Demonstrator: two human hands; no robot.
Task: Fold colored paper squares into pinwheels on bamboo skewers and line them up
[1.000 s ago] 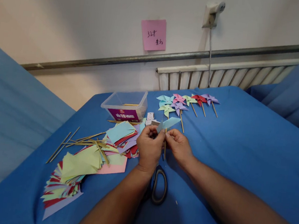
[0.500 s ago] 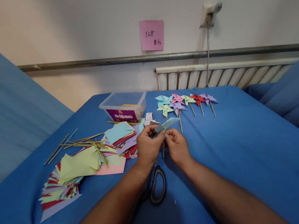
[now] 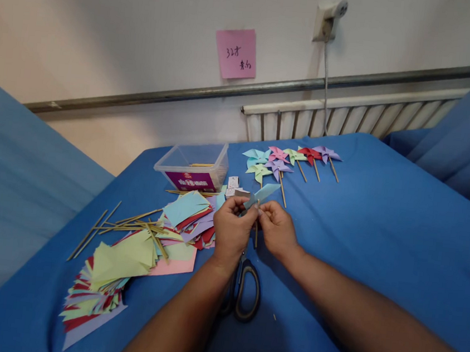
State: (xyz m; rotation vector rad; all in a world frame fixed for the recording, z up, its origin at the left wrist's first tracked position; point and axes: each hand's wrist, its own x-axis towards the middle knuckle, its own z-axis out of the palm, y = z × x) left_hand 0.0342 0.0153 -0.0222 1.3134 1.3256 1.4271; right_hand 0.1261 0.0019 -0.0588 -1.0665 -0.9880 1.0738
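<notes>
A light blue paper pinwheel (image 3: 266, 192) is pinched in my left hand (image 3: 233, 220), its folded blades rising above the fingers. Its thin wooden stick (image 3: 256, 238) hangs down between my two hands. My right hand (image 3: 276, 226) is closed at the top of the stick, fingertips meeting those of the left; the exact grip there is partly hidden. Just below my hands lie black-handled scissors (image 3: 248, 290), partly covered by my left forearm. Small white boxes (image 3: 233, 185) stand right behind my left hand.
Finished pinwheels (image 3: 276, 168) in several colours lie at the back. A clear plastic box (image 3: 192, 166) with sticks stands to their left. Loose sticks (image 3: 135, 225) and stacks of coloured paper (image 3: 125, 258) spread over the left of the blue-covered table (image 3: 364, 229).
The view has shifted very slightly. My hands keep the same hold on the blue pinwheel and its stick; nothing else has visibly moved.
</notes>
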